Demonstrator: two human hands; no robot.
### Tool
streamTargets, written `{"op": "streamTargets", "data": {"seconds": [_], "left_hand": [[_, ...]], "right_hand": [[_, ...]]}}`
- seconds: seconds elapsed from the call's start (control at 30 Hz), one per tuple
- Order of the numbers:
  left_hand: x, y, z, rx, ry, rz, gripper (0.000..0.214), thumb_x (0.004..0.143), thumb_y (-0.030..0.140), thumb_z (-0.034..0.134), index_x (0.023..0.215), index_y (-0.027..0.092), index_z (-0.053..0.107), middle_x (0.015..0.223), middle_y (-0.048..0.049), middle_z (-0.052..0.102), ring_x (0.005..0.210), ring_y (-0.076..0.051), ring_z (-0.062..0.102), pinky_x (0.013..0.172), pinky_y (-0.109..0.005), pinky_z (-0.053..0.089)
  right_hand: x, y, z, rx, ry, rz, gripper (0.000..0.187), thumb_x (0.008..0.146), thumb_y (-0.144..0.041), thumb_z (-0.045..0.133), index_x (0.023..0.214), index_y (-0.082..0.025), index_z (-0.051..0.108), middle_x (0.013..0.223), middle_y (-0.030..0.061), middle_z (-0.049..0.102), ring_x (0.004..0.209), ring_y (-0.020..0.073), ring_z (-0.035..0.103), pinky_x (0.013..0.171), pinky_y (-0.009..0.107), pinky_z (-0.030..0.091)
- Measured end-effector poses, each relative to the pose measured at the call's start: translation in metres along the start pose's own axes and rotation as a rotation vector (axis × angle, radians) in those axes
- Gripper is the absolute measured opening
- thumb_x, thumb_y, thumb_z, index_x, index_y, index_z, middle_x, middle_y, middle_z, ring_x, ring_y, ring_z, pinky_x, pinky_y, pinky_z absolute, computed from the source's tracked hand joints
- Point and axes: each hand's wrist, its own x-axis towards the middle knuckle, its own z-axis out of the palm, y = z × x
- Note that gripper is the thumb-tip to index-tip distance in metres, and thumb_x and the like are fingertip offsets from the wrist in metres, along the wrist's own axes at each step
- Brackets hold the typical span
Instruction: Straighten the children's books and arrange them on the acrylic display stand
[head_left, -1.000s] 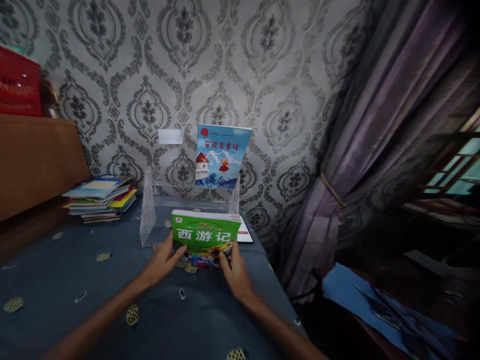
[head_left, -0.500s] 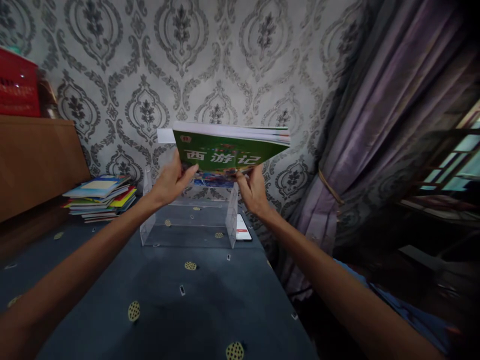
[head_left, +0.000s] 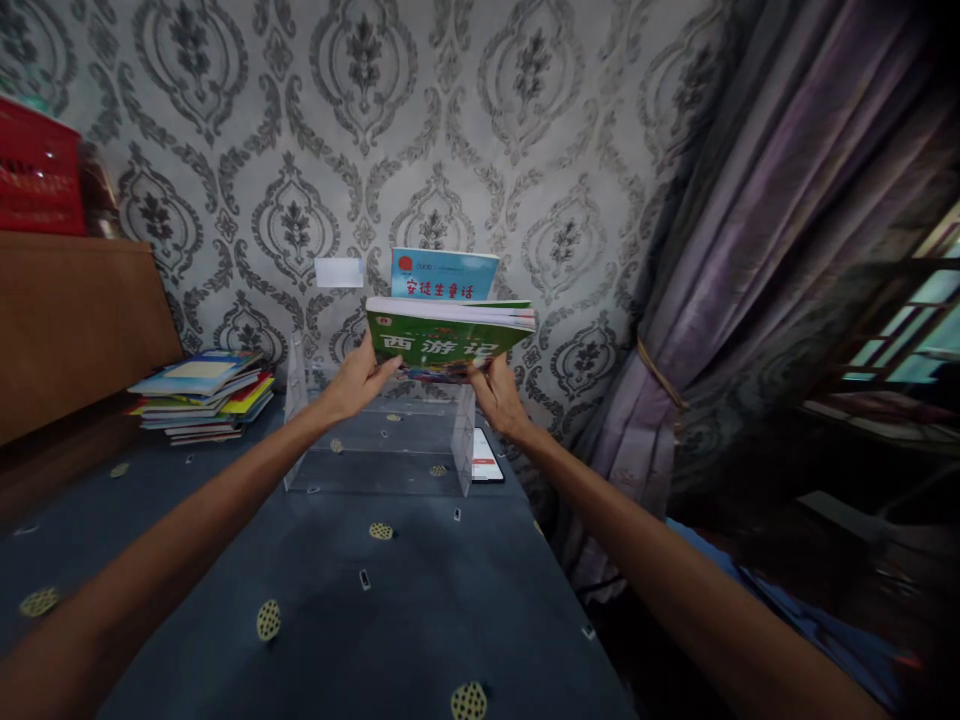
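**Hands hold green book (head_left: 442, 345) over clear stand (head_left: 379, 445)**

Left hand (head_left: 358, 378) has its grip closed on the green book's lower left corner, and right hand (head_left: 499, 395) has its grip closed on the lower right. The book hangs tilted in the air above the stand at the worktop's (head_left: 375, 610) far edge. A blue book (head_left: 444, 275) stands upright behind it, its lower part hidden. A phone (head_left: 486, 462) lies just beside the stand's right wall. A book stack (head_left: 202, 395) sits at the far left.

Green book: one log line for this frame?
left hand: grips green book | right hand: grips it too | green book: tilted above clear rack | blue book: upright behind
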Motion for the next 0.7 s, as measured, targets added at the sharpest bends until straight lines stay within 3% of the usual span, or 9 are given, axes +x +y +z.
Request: {"op": "streamTargets", "data": {"seconds": [0.17,0.3,0.4,0.53,0.7], "left_hand": [[0.003,-0.016,0.008,-0.011,-0.007,-0.061,0.054,0.094,0.045,0.047,0.138,0.014,0.042,0.077,-0.0020,0.058,0.072,-0.023,0.059,0.077,-0.039,0.052],[0.015,-0.031,0.014,-0.100,-0.005,-0.043,0.055,0.094,0.045,0.047,0.139,0.014,0.041,0.106,-0.0106,0.066,0.108,-0.028,0.061,0.098,-0.043,0.047],[0.026,-0.039,0.018,-0.122,-0.021,-0.042,0.056,0.093,0.045,0.048,0.139,0.013,0.040,0.123,-0.0148,0.063,0.122,-0.030,0.056,0.105,-0.044,0.043],[0.033,-0.041,0.025,0.013,-0.082,-0.134,0.045,0.096,0.040,0.046,0.132,0.013,0.044,0.127,-0.0161,0.062,0.126,-0.029,0.055,0.106,-0.042,0.044],[0.030,-0.029,0.029,0.223,-0.112,-0.299,0.036,0.100,0.036,0.039,0.123,0.010,0.046,0.116,-0.0217,0.066,0.118,-0.035,0.062,0.099,-0.047,0.047]], "right_hand": [[0.004,0.011,0.005,0.012,-0.017,0.072,0.032,0.095,-0.042,0.041,0.119,-0.021,0.041,0.116,0.0146,0.064,0.107,0.0298,0.064,0.093,0.049,0.052],[0.013,0.019,0.006,0.011,-0.044,0.120,0.026,0.094,-0.041,0.043,0.113,-0.023,0.044,0.099,0.0098,0.066,0.088,0.0269,0.066,0.083,0.045,0.054],[0.019,0.025,0.004,-0.044,-0.046,0.135,0.019,0.093,-0.039,0.044,0.104,-0.024,0.046,0.086,0.0054,0.063,0.073,0.0234,0.062,0.076,0.042,0.053],[0.024,0.033,0.000,-0.150,0.019,0.092,0.018,0.092,-0.037,0.043,0.098,-0.022,0.051,0.089,0.0074,0.064,0.082,0.0250,0.060,0.080,0.042,0.051],[0.022,0.042,-0.003,-0.145,-0.008,0.121,0.027,0.090,-0.035,0.048,0.109,-0.019,0.056,0.099,0.0104,0.068,0.091,0.0250,0.062,0.085,0.041,0.051]]}}
